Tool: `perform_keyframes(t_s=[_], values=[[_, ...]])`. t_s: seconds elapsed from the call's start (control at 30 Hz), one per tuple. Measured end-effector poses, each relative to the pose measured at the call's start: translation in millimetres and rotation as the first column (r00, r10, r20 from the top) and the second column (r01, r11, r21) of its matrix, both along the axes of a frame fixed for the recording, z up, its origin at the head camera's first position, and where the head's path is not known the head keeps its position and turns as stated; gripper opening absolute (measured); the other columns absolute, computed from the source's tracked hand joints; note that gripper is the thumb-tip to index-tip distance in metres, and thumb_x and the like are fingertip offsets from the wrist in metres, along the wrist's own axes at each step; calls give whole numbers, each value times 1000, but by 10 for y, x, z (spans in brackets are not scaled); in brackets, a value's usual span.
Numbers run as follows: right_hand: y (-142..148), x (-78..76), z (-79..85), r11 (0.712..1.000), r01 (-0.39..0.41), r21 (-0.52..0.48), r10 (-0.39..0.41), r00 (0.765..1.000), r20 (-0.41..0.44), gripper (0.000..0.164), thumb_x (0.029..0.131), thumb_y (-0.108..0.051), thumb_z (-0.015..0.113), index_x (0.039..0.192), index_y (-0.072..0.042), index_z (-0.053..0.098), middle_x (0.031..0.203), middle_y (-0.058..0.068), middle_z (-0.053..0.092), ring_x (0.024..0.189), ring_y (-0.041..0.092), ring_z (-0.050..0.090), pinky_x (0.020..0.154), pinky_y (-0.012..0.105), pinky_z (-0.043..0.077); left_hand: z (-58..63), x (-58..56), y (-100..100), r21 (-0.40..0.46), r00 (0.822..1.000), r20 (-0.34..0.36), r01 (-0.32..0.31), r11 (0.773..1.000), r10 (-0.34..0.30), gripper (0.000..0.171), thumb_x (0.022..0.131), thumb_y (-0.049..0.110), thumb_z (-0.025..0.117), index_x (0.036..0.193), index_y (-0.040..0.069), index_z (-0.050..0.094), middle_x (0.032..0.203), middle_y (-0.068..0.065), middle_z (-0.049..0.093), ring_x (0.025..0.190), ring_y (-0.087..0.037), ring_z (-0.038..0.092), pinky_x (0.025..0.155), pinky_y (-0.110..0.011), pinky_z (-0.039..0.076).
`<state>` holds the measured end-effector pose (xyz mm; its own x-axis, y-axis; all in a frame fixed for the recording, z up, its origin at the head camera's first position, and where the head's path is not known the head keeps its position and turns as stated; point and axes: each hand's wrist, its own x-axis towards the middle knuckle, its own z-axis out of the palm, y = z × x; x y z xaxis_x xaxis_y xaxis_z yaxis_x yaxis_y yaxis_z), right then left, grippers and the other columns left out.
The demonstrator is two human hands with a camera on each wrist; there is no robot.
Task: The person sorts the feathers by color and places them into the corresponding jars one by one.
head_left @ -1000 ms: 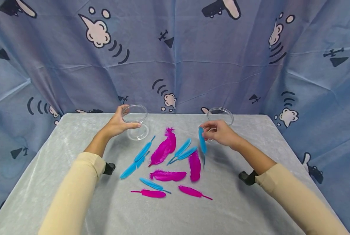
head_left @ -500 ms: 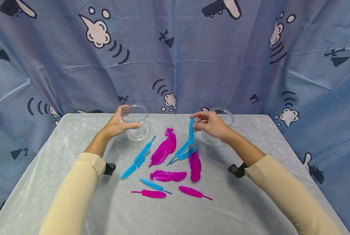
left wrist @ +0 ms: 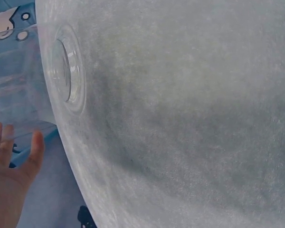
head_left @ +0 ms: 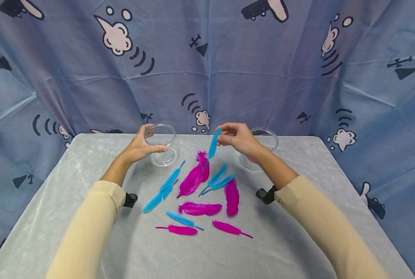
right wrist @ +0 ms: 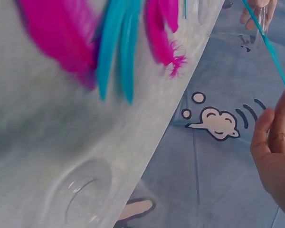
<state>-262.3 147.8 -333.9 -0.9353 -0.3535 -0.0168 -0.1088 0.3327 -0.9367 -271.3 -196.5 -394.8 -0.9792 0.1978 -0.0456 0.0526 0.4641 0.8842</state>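
My left hand (head_left: 138,148) holds a clear plastic cup (head_left: 164,157) upright at the back left, its thumb and fingers spread around the side. In the left wrist view this cup (left wrist: 69,71) stands on the table. Between thumb and fingertips, my right hand (head_left: 240,138) pinches a blue feather (head_left: 213,146), its quill pointing down and left. That feather hangs above the large pink feather (head_left: 193,178), to the right of the cup. In the right wrist view the held feather (right wrist: 273,52) slants up from the fingers. A second clear cup (head_left: 271,142) stands behind my right wrist.
Two blue feathers (head_left: 169,179) lie end to end at left; another blue pair (head_left: 217,176) lies mid-table. Pink feathers (head_left: 200,209) and one blue feather (head_left: 181,219) lie nearer the front. A patterned blue curtain (head_left: 207,58) hangs behind the grey-covered table (head_left: 179,259).
My right hand has carried the blue feather leftward and slightly up, from beside the right cup toward the left one. The left hand and its cup have stayed in place.
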Motion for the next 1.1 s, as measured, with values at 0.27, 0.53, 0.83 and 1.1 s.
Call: perform_keyframes(t_s=[0.27,0.53,0.83,1.1], values=[[-209,-106,96,997,47,-66,-48,999,-12,28,96,-7,65,123,2,63,97,12,64,92,26,72,93,38,54,-1,-3,-7,-13,1000,3,3,1000,-3,109,81,33,84,157,9,10,162,-16,21,149,-32,21,115,-54,28],[-431,-206,153,974,109,-198,-112,994,-2,27,96,-6,65,121,3,64,98,11,63,87,18,73,94,40,53,6,0,4,-12,1000,1,7,1000,-7,108,82,33,84,157,9,9,162,-16,21,149,-33,21,115,-55,28],[-698,-250,172,934,166,-317,-173,985,8,24,96,-3,64,119,2,63,90,9,61,93,29,71,94,42,53,2,-5,-8,-19,1000,9,15,1000,-15,108,82,33,83,156,9,9,162,-16,21,148,-35,22,114,-56,30],[-883,-280,164,924,191,-330,-203,979,-4,25,96,-3,64,120,2,62,90,8,60,81,15,72,93,39,54,14,-2,-10,-2,1000,12,13,1000,-13,107,81,31,84,156,10,10,162,-16,22,148,-34,23,114,-56,29]])
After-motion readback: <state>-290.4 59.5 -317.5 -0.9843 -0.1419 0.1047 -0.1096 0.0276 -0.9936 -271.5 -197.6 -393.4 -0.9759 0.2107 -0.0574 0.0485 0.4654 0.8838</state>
